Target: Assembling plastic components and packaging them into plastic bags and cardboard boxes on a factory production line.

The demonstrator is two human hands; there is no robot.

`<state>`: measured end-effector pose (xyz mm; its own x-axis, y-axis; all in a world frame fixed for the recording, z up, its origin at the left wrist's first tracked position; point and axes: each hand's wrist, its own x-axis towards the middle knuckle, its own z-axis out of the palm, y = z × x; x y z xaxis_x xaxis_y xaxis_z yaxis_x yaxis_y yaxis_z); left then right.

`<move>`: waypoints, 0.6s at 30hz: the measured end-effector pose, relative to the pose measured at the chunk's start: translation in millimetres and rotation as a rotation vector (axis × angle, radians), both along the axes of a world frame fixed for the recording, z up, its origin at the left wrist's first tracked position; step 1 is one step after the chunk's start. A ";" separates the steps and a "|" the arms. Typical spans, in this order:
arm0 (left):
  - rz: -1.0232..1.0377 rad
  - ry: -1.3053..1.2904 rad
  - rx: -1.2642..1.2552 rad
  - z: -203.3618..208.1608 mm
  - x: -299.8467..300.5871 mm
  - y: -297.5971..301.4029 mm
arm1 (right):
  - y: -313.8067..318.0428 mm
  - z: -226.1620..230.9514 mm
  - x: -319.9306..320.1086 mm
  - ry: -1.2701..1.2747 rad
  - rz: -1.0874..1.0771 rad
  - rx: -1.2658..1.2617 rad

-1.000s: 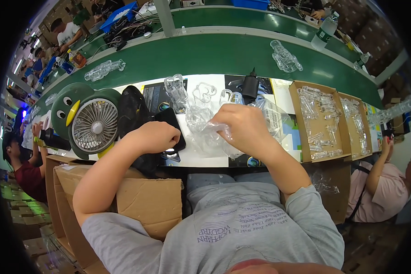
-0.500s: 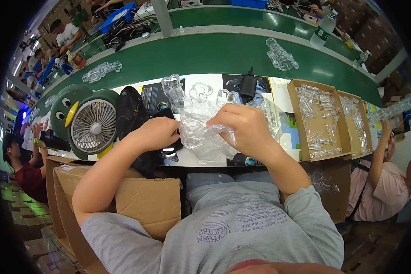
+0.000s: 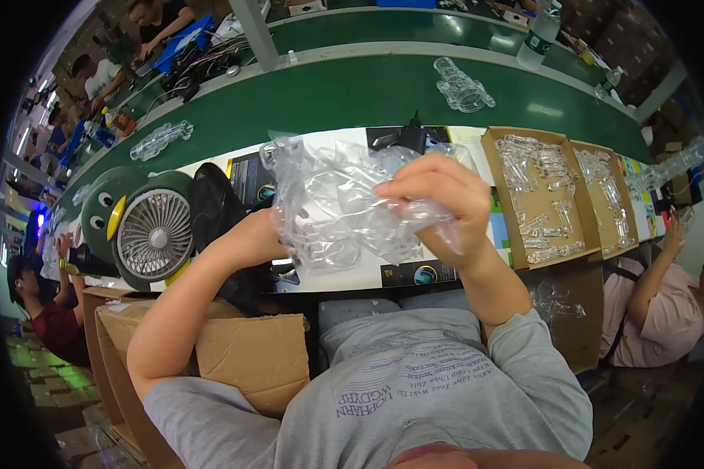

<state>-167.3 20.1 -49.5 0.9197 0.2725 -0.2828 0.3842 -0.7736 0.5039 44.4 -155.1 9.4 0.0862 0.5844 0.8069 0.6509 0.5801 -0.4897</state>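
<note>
A crumpled clear plastic bag [image 3: 340,207] is stretched between my two hands above the table. My right hand [image 3: 450,199] pinches its right side, with a loose end of film hanging below the fingers. At the bag's left edge, my left hand [image 3: 260,238] is closed on the film, its fingertips partly hidden behind it. Clear plastic parts on the table behind the bag show only as blurred shapes through the film. A black bottle with a pointed nozzle [image 3: 412,137] stands just beyond my right hand.
To the left are a green penguin-shaped fan [image 3: 156,234] and a black cloth item [image 3: 211,199]. Cardboard trays [image 3: 567,207] of clear plastic parts lie to the right. More clear parts [image 3: 461,90] rest on the green surface [image 3: 328,90]. Co-workers sit on both sides.
The bag has been spread wider and raised over the table. My right hand has moved right and up, my left hand slightly left and down. The view has shifted a little.
</note>
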 end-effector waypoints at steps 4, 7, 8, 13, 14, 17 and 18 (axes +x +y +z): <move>0.146 -0.032 -0.202 3.2 -8.2 -1.1 | -32.9 13.0 35.8 0.028 -0.083 0.198; 0.123 0.019 -0.064 26.9 -0.1 -9.4 | -77.1 20.0 69.8 0.251 -0.144 0.277; 0.153 0.056 -0.050 29.6 1.7 -11.6 | -94.3 19.4 86.9 0.312 -0.084 0.295; 0.201 -0.065 0.082 36.8 1.1 -12.5 | -251.2 -50.4 90.5 0.759 -0.020 0.230; 0.196 -0.200 0.114 35.9 3.9 -8.3 | -289.2 -55.0 93.3 0.857 -0.014 0.206; 0.214 -0.310 0.191 54.6 9.5 -29.1 | -372.8 -102.6 174.6 1.222 0.095 0.150; 0.166 -0.342 0.180 61.9 15.8 -35.5 | -364.1 -107.0 148.3 0.936 -0.765 -0.243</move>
